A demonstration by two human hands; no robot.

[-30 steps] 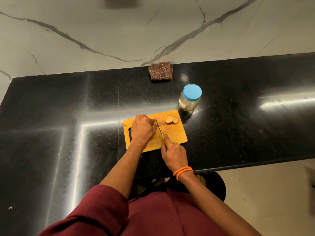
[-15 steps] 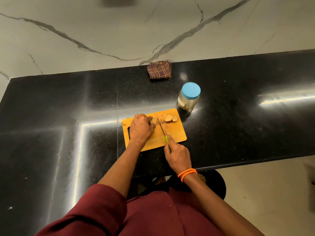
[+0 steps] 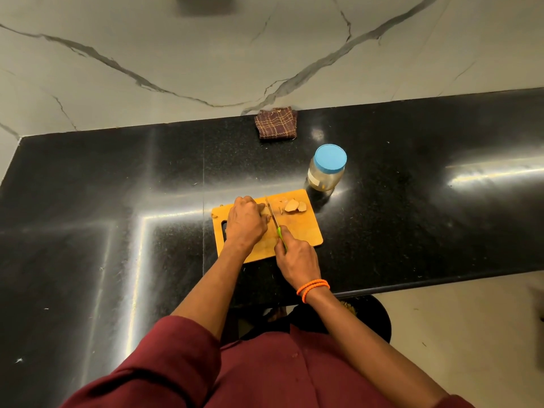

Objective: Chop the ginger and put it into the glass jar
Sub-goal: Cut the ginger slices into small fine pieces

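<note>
Chopping was in hand: the left hand [image 3: 246, 221] held the ginger down on the cutting board [image 3: 297, 231], the right hand [image 3: 297, 257] gripped the knife [image 3: 273, 214] beside it. Cut slices [image 3: 295, 206] lay near the board's far corner. The glass jar [image 3: 326, 169] stood lidded on the worktop [image 3: 412, 216]; next it likely needed opening

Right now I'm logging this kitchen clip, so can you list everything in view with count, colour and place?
cutting board: one, orange-yellow wood, on the counter
ginger slices: a few, tan, board's far right corner
knife: one, steel blade, green handle, over the board
glass jar: one, clear, blue lid on, beyond the board
cloth: one, brown checked, folded by the wall
counter: one, black
left hand: on the board, over the ginger
right hand: grips the knife handle, orange bands at wrist
</note>
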